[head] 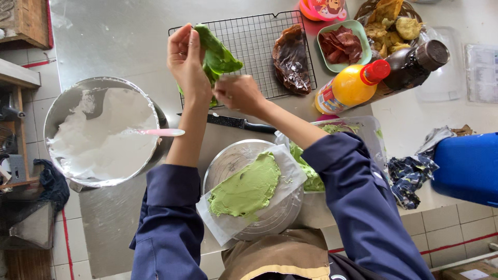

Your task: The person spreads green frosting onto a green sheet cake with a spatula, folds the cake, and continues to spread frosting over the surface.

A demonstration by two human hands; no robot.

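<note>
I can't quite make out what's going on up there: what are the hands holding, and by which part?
Both hands hold a thin green sheet, a crepe by the look of it, above the wire rack. The left hand pinches its upper edge; the right hand grips its lower end.

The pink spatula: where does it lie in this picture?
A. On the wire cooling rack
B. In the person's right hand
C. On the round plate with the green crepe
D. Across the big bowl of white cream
D: the pink spatula rests across the rim of the bowl of white cream, away from both hands.
</note>
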